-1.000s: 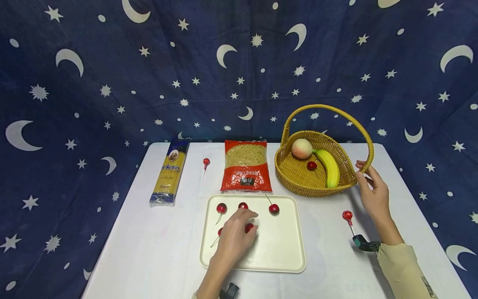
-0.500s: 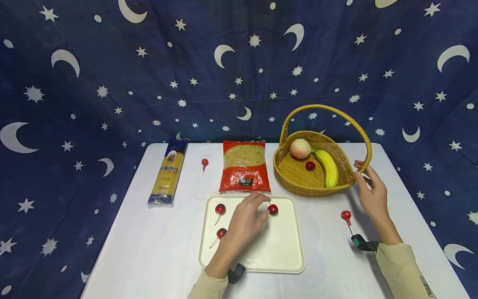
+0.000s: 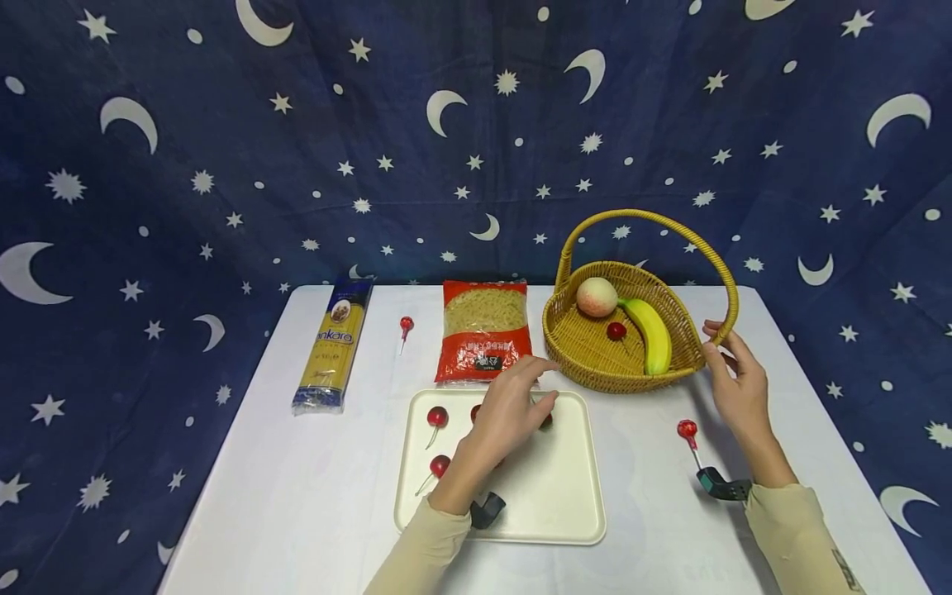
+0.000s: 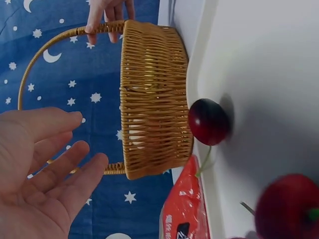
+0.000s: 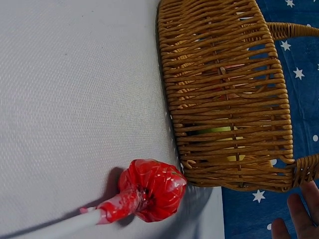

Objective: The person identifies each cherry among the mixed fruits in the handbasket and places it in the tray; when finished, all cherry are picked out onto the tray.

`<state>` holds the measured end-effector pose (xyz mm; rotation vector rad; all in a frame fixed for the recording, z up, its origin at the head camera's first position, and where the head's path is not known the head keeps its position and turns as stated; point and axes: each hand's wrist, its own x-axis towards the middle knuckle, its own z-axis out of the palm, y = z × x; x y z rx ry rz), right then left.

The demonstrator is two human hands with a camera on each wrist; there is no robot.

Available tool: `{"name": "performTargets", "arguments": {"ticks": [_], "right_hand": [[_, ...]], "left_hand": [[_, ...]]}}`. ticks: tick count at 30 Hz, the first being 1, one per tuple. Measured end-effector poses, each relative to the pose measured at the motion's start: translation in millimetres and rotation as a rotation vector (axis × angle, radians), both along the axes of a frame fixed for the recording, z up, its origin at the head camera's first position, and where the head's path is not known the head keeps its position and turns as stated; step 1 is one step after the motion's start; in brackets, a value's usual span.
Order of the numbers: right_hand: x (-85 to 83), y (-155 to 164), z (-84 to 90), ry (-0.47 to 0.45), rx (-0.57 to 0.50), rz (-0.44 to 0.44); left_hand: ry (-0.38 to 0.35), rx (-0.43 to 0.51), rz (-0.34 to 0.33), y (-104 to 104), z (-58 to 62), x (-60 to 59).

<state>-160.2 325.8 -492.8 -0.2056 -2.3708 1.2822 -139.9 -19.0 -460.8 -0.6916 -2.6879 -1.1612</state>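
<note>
The left hand [image 3: 513,409] hovers over the far side of the cream tray [image 3: 565,504]. Its fingers are straight and apart, and they hold nothing. A dark red cherry [image 4: 208,121] lies on the tray just under the fingertips, close to the tray's far edge. 2 more cherries [image 3: 437,416] lie on the left part of the tray. The right hand [image 3: 732,384] rests its fingers on the end of the basket's handle [image 3: 725,326]; they look a little bent, but I cannot tell if they grip it. The basket [image 3: 595,351] holds a peach [image 3: 597,297], a banana [image 3: 650,335] and 1 cherry. A red lollipop [image 3: 687,431] lies on the table near the right hand.
</note>
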Motion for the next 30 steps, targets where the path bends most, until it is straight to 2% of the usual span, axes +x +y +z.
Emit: {"name": "performTargets", "arguments": {"ticks": [9, 19, 22, 30], "right_hand": [[-2.4, 3, 0.2, 0.011, 0.008, -0.001], [-1.9, 7, 2.1, -0.008, 0.018, -0.012], [-1.7, 8, 1.2, 0.004, 0.015, -0.007], [0.8, 5, -3.7, 0.017, 0.021, 0.012]], "left_hand": [[0.016, -0.025, -0.053, 22, 8.9, -22.4], [-0.044, 0.033, -0.113, 51, 12.6, -50.1], [-0.045, 0.034, -0.127, 61, 12.0, -57.4], [-0.035, 0.051, -0.139, 78, 0.8, -71.7]]}}
